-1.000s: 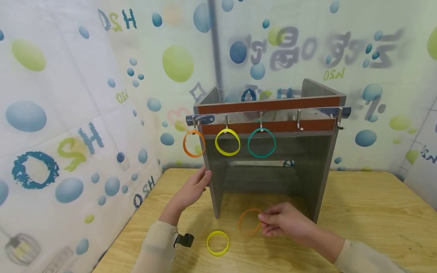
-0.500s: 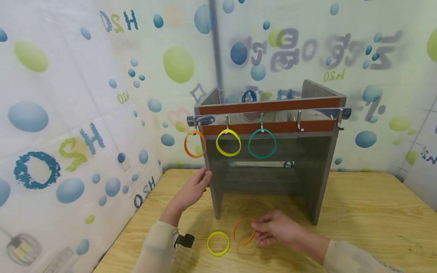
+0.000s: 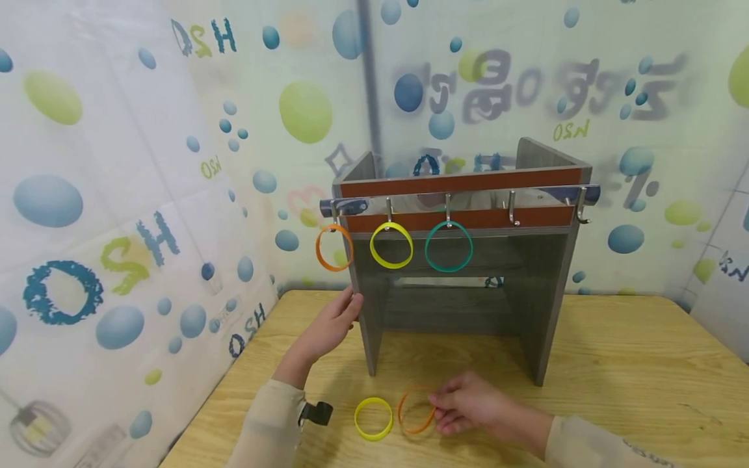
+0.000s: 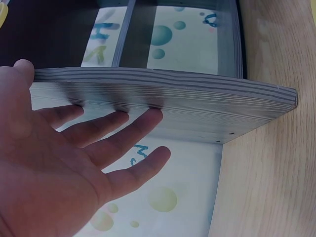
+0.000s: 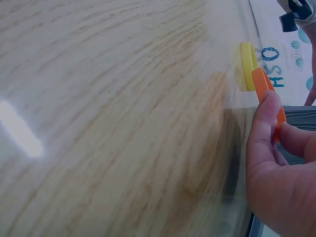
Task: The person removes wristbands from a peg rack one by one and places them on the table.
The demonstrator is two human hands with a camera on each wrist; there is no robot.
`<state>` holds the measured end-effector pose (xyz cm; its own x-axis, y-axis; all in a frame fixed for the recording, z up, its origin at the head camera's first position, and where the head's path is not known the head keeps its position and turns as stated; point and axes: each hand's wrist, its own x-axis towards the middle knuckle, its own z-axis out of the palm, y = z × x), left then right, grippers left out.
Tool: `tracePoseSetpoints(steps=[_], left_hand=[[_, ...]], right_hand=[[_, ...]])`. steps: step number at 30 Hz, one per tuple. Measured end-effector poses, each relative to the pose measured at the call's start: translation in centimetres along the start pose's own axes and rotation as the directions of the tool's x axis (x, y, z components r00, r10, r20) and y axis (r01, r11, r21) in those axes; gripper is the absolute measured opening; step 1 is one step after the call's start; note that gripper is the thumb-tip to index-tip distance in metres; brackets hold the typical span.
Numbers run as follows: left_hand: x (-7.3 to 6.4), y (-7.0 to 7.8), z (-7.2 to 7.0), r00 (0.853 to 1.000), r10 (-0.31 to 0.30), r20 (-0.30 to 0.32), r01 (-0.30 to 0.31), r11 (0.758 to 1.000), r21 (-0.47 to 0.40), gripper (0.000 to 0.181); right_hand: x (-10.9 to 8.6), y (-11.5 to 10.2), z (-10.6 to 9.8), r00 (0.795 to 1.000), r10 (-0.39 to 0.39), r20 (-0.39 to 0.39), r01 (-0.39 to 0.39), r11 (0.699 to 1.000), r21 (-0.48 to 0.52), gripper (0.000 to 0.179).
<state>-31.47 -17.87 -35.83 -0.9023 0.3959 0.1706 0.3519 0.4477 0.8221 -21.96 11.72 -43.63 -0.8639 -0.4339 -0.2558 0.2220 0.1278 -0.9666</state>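
In the head view my right hand point(image 3: 471, 406) pinches an orange ring point(image 3: 417, 430) between thumb and fingers, low over the table. The right wrist view shows that orange ring point(image 5: 263, 85) as a flat band, seen on edge. Just left of it a yellow ring point(image 3: 373, 437) lies on the tabletop. My left hand point(image 3: 330, 325) rests against the left side of a grey wooden shelf point(image 3: 366, 325). In the left wrist view its fingers point(image 4: 136, 131) are nearly straight, their tips touching the side panel point(image 4: 197, 116), with the thumb at the panel's front edge.
A metal hook rail point(image 3: 480, 197) runs across the shelf's front. From its left hooks hang another orange ring point(image 3: 318, 250), a yellow ring point(image 3: 372, 252) and a green ring point(image 3: 428, 252). Two right hooks, one a bare hook point(image 3: 512, 207), carry nothing. A patterned curtain point(image 3: 304, 110) stands behind the table point(image 3: 632, 364).
My right hand has moved left and toward me with the orange ring, down beside the yellow ring on the table. The left hand and the hanging rings stay in place.
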Motion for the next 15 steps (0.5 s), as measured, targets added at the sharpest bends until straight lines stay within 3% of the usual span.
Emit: tracePoseSetpoints(steps=[15], left_hand=[[-0.05, 0.19, 0.05, 1.000, 0.008, 0.004, -0.008, 1.000, -0.005, 0.061]], right_hand=[[0.41, 0.83, 0.47, 0.999, 0.003, -0.034, -0.004, 1.000, -0.015, 0.018]])
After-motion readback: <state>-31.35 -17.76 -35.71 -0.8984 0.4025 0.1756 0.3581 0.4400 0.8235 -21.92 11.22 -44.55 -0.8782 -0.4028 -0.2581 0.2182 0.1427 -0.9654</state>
